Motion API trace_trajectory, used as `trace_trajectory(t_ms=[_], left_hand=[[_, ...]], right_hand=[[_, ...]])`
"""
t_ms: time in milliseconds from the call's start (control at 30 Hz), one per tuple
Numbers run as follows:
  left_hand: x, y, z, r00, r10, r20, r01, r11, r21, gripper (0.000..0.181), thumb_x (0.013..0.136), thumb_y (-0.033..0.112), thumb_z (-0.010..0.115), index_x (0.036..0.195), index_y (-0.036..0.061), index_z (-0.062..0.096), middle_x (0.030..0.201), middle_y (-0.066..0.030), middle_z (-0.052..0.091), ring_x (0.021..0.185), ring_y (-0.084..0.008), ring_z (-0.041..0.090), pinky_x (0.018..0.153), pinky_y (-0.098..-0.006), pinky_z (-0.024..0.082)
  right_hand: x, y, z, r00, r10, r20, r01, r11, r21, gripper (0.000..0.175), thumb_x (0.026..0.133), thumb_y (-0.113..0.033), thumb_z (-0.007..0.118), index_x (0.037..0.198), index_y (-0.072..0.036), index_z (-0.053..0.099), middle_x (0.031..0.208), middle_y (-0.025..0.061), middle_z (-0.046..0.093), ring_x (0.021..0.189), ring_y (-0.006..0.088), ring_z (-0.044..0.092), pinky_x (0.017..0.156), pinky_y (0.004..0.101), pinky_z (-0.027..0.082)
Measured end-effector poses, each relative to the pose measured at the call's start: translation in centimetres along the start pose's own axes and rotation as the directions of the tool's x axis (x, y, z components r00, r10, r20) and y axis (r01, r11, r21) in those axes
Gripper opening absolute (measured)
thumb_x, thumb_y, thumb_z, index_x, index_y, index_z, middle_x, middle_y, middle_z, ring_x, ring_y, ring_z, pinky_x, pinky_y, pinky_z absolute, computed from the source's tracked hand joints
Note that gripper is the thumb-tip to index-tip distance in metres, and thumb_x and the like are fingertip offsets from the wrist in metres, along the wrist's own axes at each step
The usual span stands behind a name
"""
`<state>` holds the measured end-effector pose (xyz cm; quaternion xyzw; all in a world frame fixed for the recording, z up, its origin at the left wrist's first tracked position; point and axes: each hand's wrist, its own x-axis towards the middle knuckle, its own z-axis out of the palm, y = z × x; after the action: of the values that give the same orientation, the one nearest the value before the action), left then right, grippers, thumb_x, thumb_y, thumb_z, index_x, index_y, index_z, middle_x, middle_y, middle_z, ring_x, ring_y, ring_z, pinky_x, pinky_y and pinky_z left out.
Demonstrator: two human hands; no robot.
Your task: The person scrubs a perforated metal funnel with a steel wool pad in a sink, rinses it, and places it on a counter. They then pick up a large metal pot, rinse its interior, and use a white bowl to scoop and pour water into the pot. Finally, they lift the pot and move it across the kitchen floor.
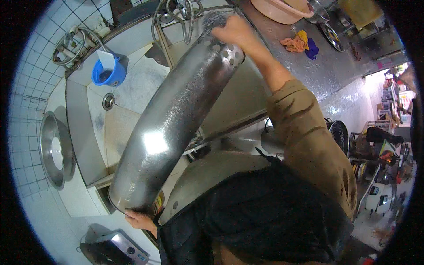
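Observation:
A long stainless-steel cylinder (165, 109) lies slantwise over the sink, its far end pierced with round holes. At its near end, my left hand (140, 221) grips the rim, the fingers partly hidden by the metal. My right hand (237, 31) is closed at the perforated end, on what looks like a grey steel-wool scourer (214, 22), somewhat blurred. Fine swirl marks and a bright reflection show on the cylinder's wall.
The sink basin (129, 78) holds a blue plastic bucket (112, 74) near a drain (108, 101). A metal bowl (49, 150) stands on the left ledge. Hoses (190, 25) hang at the back. Coloured cloths (298, 43) and a pink basin (281, 10) are on the right counter.

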<state>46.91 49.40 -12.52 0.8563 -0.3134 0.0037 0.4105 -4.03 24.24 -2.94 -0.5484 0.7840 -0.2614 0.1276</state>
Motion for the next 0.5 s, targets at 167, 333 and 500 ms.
trace_trajectory(t_ms=[167,333,500], left_hand=[[0.9,1.5,0.1,0.993,-0.103,0.058,0.111,0.982,-0.15,0.049,0.089,0.039,0.047,0.08,-0.0089,0.051,0.076,-0.0192,0.054,0.069,-0.026,0.048,0.064,-0.0381,0.042],[0.1,4.5,0.1,0.965,-0.219,0.142,0.249,0.934,-0.255,0.047,0.088,0.036,0.048,0.097,-0.0097,0.054,0.094,-0.0206,0.056,0.082,-0.0281,0.054,0.072,-0.0399,0.046],[-2.2,7.5,-0.8,0.917,-0.333,0.222,0.383,0.888,-0.253,0.055,0.086,0.039,0.049,0.111,-0.0105,0.05,0.111,-0.0214,0.052,0.096,-0.0328,0.052,0.082,-0.0443,0.043]], right_hand=[[3.5,9.1,-3.0,0.898,0.432,-0.088,-0.181,0.544,0.819,0.027,0.069,-0.025,0.063,0.09,-0.009,0.06,0.078,0.0068,0.062,0.064,0.0248,0.059,0.059,0.0425,0.049],[7.3,15.7,1.3,0.728,0.469,0.5,-0.622,0.147,0.769,0.035,0.069,-0.025,0.063,0.101,-0.015,0.055,0.092,0.0085,0.06,0.083,0.0261,0.057,0.069,0.054,0.044],[15.9,16.5,3.9,0.792,0.257,0.554,-0.594,0.113,0.796,0.039,0.075,-0.036,0.061,0.103,-0.01,0.054,0.095,0.0111,0.06,0.082,0.0301,0.058,0.071,0.0533,0.045]])
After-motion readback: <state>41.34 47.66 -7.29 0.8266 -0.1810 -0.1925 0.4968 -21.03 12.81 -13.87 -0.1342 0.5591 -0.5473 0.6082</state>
